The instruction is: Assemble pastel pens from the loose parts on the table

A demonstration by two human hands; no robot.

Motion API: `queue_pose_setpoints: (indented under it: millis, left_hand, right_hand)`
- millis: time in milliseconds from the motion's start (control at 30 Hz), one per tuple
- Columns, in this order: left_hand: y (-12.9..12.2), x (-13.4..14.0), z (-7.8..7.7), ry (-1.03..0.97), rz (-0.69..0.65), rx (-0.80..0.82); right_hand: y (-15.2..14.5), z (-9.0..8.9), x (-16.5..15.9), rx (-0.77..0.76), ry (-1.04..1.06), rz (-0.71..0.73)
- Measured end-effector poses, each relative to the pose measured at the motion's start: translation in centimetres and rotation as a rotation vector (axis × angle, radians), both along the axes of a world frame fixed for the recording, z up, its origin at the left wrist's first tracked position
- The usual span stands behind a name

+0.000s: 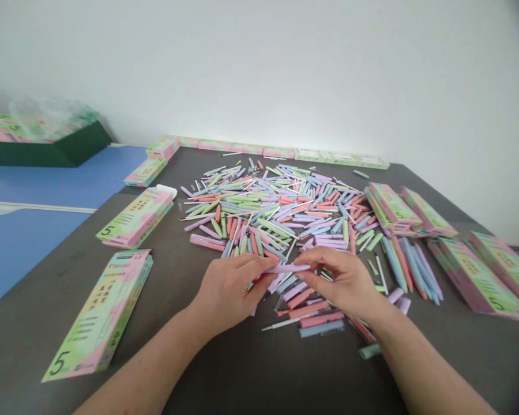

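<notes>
A purple pen barrel [288, 268] lies level between my two hands, just over the near part of the pile. My left hand [236, 282] pinches its left end between thumb and forefinger. At the tapered right end, the thumb and fingers of my right hand [339, 279] are closed on it too. Beneath and beyond spreads a heap of loose pen parts [281, 202] in purple, blue, green and red, with thin white refills among them. To the right of my right hand, several whole-looking pens [409, 268] lie side by side in a row.
Printed cartons stand left [106, 311] and right [480, 276] of the heap. A row of cartons [263, 150] lines the back edge by the white wall. At far left, a dark green box [82, 144] holding cartons and clear plastic sits on a blue surface [47, 230].
</notes>
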State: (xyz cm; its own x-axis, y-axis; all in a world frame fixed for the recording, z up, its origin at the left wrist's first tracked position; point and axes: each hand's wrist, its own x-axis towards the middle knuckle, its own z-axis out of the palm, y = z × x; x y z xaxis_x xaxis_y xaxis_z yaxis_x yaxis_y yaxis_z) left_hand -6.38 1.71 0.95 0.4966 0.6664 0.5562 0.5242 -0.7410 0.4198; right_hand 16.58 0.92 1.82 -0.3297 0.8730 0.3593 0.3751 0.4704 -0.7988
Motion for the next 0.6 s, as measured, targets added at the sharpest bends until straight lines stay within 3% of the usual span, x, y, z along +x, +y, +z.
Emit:
queue_pose_setpoints:
  millis: [133, 467, 600]
  left_hand:
    - [0.02, 0.05, -0.06, 0.013, 0.011, 0.037]
    - [-0.13, 0.22, -0.55, 0.039, -0.013, 0.125]
    - [-0.02, 0.2, -0.18, 0.009, -0.013, 0.095]
  right_hand:
    - [0.11, 0.12, -0.05, 0.04, -0.045, -0.025]
    - [0.08, -0.31, -0.49, -0.123, -0.112, -0.018]
    - [0.11, -0.26, -0.25, -0.115, -0.099, 0.023]
